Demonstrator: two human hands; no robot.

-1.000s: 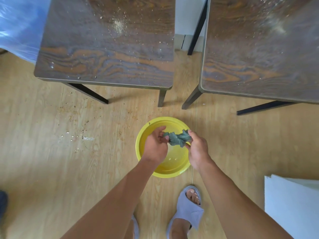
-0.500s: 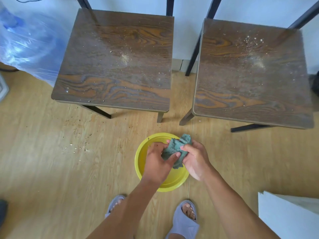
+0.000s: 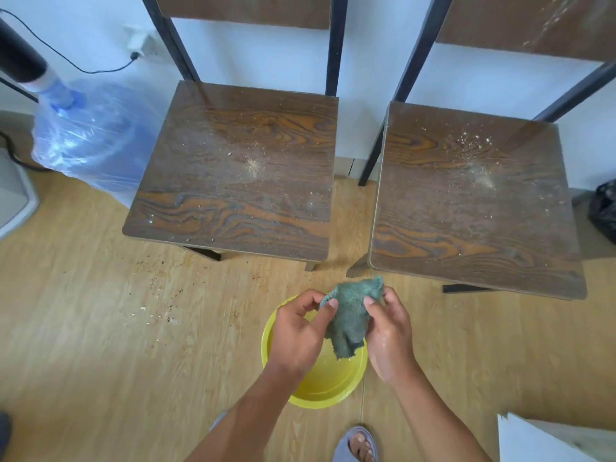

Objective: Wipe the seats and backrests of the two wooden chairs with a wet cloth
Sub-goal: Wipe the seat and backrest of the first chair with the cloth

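Observation:
Two wooden chairs stand side by side against the white wall. The left chair's seat (image 3: 233, 175) and the right chair's seat (image 3: 473, 198) are both sprinkled with pale crumbs and dust. Their backrests, the left backrest (image 3: 246, 8) and the right backrest (image 3: 526, 25), reach the top edge. A wet green cloth (image 3: 350, 315) hangs loosely above a yellow basin (image 3: 330, 381) on the floor. My left hand (image 3: 296, 331) pinches the cloth's left edge and my right hand (image 3: 390, 331) pinches its right edge.
A large blue water bottle (image 3: 90, 141) wrapped in plastic leans at the left beside a black cable. Crumbs litter the wooden floor (image 3: 100, 328) left of the basin. A white box (image 3: 560, 438) sits at the bottom right, a dark bag (image 3: 605, 208) at the right edge. My sandalled foot (image 3: 358, 445) is below the basin.
The view has tilted up, so both backrests show. The cloth went from a twisted wad between my hands to hanging open, lifted higher over the basin.

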